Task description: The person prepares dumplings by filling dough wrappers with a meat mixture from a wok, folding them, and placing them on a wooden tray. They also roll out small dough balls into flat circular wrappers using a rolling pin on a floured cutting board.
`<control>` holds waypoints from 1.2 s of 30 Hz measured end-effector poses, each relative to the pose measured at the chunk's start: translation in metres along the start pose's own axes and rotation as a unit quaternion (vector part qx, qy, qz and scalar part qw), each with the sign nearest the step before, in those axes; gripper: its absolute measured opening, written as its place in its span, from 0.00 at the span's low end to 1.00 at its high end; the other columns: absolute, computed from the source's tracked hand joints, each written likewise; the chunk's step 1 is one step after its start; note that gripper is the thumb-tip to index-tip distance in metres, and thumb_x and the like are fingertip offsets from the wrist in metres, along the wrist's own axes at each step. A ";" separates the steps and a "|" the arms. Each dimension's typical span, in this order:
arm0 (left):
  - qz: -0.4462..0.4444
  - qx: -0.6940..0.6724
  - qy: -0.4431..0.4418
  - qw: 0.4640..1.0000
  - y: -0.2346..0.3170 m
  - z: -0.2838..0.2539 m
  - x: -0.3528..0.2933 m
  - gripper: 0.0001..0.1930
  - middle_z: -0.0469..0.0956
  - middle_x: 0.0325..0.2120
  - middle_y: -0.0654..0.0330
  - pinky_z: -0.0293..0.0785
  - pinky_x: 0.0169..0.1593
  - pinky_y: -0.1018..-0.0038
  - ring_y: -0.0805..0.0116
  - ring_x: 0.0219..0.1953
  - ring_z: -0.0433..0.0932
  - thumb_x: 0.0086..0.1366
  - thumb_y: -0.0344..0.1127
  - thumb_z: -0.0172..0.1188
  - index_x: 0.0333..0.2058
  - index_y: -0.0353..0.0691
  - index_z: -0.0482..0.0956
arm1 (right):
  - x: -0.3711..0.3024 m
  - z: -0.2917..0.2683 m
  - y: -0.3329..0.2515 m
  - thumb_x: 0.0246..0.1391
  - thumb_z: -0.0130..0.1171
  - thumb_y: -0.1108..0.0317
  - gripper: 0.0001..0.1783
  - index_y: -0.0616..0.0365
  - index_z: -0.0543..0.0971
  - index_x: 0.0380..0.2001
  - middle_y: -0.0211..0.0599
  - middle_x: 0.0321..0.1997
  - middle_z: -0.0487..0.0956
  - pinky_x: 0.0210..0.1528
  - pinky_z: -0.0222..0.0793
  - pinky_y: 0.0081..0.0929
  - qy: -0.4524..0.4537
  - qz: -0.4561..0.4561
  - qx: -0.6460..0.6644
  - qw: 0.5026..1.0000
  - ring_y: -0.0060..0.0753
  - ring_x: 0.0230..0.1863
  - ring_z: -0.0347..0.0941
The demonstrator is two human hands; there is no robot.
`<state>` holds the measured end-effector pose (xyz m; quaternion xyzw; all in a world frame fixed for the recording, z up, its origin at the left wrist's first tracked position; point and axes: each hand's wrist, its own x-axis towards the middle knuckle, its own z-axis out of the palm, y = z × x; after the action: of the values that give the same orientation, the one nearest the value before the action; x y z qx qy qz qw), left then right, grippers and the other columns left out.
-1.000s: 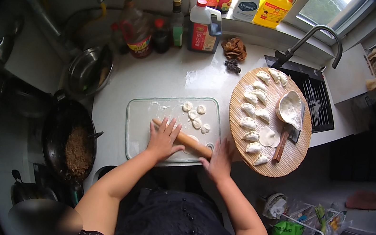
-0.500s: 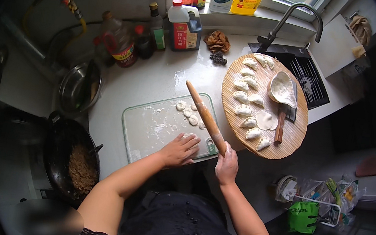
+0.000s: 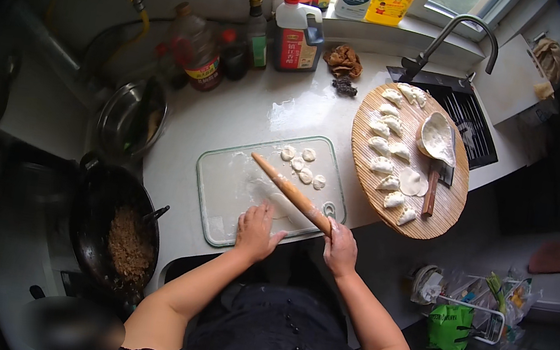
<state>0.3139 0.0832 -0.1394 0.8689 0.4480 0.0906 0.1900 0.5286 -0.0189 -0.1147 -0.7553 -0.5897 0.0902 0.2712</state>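
A glass cutting board (image 3: 219,199) dusted with flour lies on the white counter. My left hand (image 3: 256,230) presses flat on a thin round of dough (image 3: 281,205) at the board's near edge. My right hand (image 3: 339,246) grips the near end of a wooden rolling pin (image 3: 290,191), which slants up and left across the board over the dough. Several small dough pieces (image 3: 303,165) sit at the board's far right corner.
A round wooden board (image 3: 448,199) to the right holds several folded dumplings (image 3: 384,145), a wrapper and a cleaver. A black wok of minced filling (image 3: 128,245) stands at the left, a steel bowl (image 3: 128,121) behind it. Bottles line the back; a sink and tap are at the far right.
The rolling pin swung from lying across the board's near edge to slanting away from me. My left hand came off the pin and settled on the dough; my right hand stayed on the pin's end.
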 end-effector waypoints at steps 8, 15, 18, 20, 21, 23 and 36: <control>-0.065 0.049 0.017 0.997 -0.018 0.000 -0.012 0.46 0.40 0.71 0.52 0.34 0.66 0.36 0.50 0.73 0.35 0.63 0.60 0.53 0.69 0.39 0.45 | 0.012 0.013 0.041 0.53 0.58 0.64 0.29 0.59 0.68 0.58 0.49 0.57 0.70 0.57 0.64 0.46 -0.091 -0.134 -0.088 0.983 0.54 0.56 0.67; -0.101 0.071 -0.063 0.990 -0.010 -0.031 0.030 0.45 0.43 0.71 0.55 0.37 0.65 0.33 0.52 0.73 0.37 0.61 0.63 0.53 0.69 0.44 0.48 | 0.058 0.019 0.033 0.53 0.58 0.43 0.49 0.65 0.56 0.66 0.58 0.73 0.48 0.69 0.45 0.60 -0.171 -0.051 -0.163 0.970 0.58 0.73 0.45; -0.103 0.080 -0.088 0.988 -0.007 -0.030 -0.018 0.50 0.40 0.71 0.55 0.37 0.65 0.32 0.52 0.73 0.35 0.57 0.63 0.58 0.69 0.45 0.45 | 0.022 0.005 0.038 0.51 0.58 0.40 0.50 0.64 0.55 0.67 0.58 0.73 0.48 0.67 0.45 0.64 -0.210 -0.175 -0.184 0.944 0.59 0.73 0.44; -0.093 0.087 -0.078 0.989 -0.015 -0.017 -0.032 0.51 0.37 0.71 0.54 0.36 0.65 0.33 0.52 0.73 0.34 0.57 0.64 0.58 0.70 0.45 0.43 | 0.016 0.003 0.037 0.50 0.57 0.37 0.52 0.63 0.56 0.67 0.57 0.72 0.49 0.66 0.45 0.66 -0.211 -0.199 -0.208 0.934 0.58 0.73 0.44; -0.099 0.106 -0.086 0.986 -0.014 -0.018 -0.020 0.52 0.36 0.72 0.54 0.35 0.65 0.33 0.52 0.73 0.33 0.58 0.64 0.56 0.70 0.46 0.41 | 0.024 0.005 0.036 0.50 0.56 0.36 0.52 0.63 0.56 0.67 0.57 0.72 0.50 0.67 0.45 0.65 -0.200 -0.172 -0.201 0.943 0.58 0.73 0.44; -0.103 0.101 -0.041 0.989 -0.017 -0.012 0.010 0.49 0.39 0.71 0.54 0.34 0.65 0.33 0.50 0.73 0.34 0.59 0.65 0.54 0.70 0.45 0.44 | 0.053 0.019 0.039 0.51 0.54 0.35 0.51 0.63 0.57 0.67 0.56 0.72 0.51 0.68 0.44 0.63 -0.171 -0.109 -0.175 0.963 0.56 0.72 0.45; -0.027 -0.042 0.247 0.968 -0.007 0.007 -0.005 0.24 0.71 0.48 0.53 0.65 0.54 0.53 0.50 0.53 0.69 0.55 0.41 0.66 0.50 0.43 0.73 | 0.044 0.008 0.013 0.51 0.60 0.72 0.25 0.59 0.71 0.54 0.48 0.42 0.73 0.44 0.70 0.38 -0.087 -0.133 0.128 0.979 0.52 0.42 0.72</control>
<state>0.3078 0.0810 -0.1491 0.7985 0.4999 0.3159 0.1124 0.5481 0.0231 -0.1201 -0.6183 -0.6900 0.1930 0.3230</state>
